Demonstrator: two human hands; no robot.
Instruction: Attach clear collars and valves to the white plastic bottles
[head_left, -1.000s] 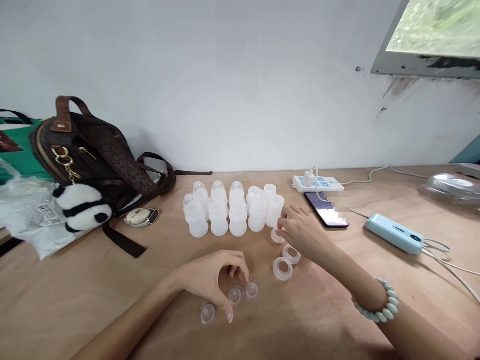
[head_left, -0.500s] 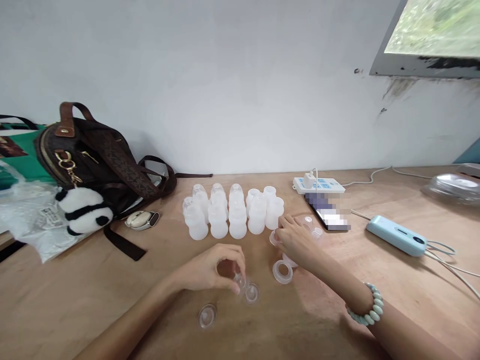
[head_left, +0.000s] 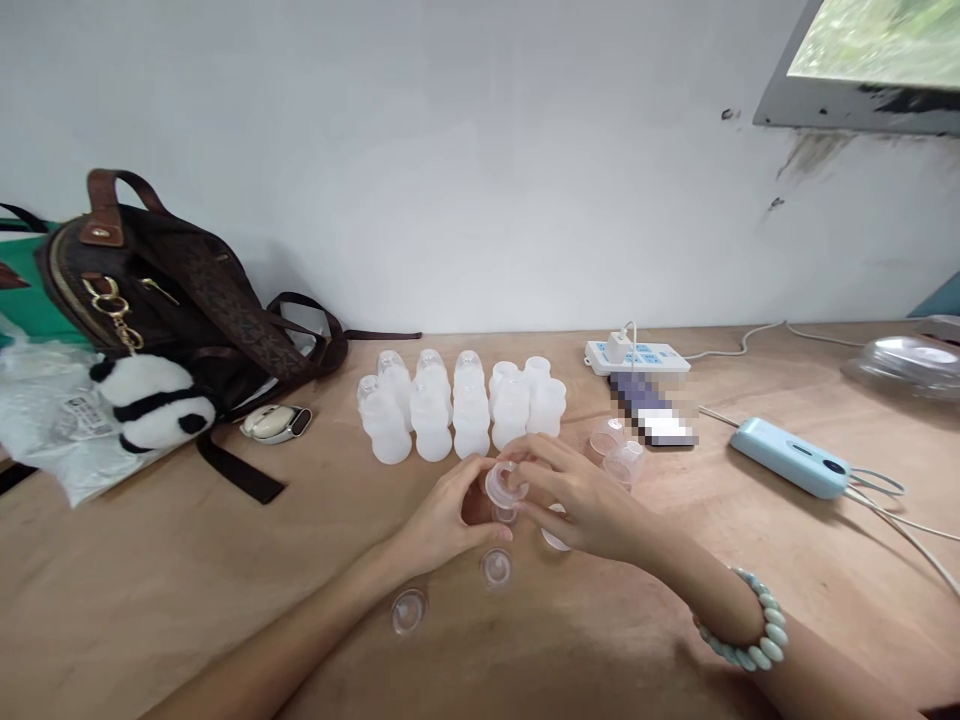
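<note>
My left hand (head_left: 454,515) is curled round a clear bottle nipple (head_left: 505,514), which shows just below a translucent screw ring (head_left: 502,485). My right hand (head_left: 574,490) has its fingers on that ring from the right, and the two parts are together between my hands; how far one sits inside the other is hidden. On the tabletop lie two more clear nipples, one (head_left: 496,568) just under my hands and one (head_left: 409,611) nearer my left forearm. Another ring (head_left: 555,528) is partly covered by my right hand. Clear dome caps (head_left: 622,462) stand beyond it.
Several frosted baby bottles (head_left: 471,420) stand in rows behind my hands, some with dome caps. A backpack (head_left: 165,290) with a panda charm and a mouse (head_left: 276,423) are left. A phone (head_left: 652,410), power strip (head_left: 656,357), and blue device (head_left: 791,460) with cables are right.
My right hand has picked up a ring near the bottles and carried it left to my left hand. My left hand has risen with the nipple to meet it. The view has shifted slightly.
</note>
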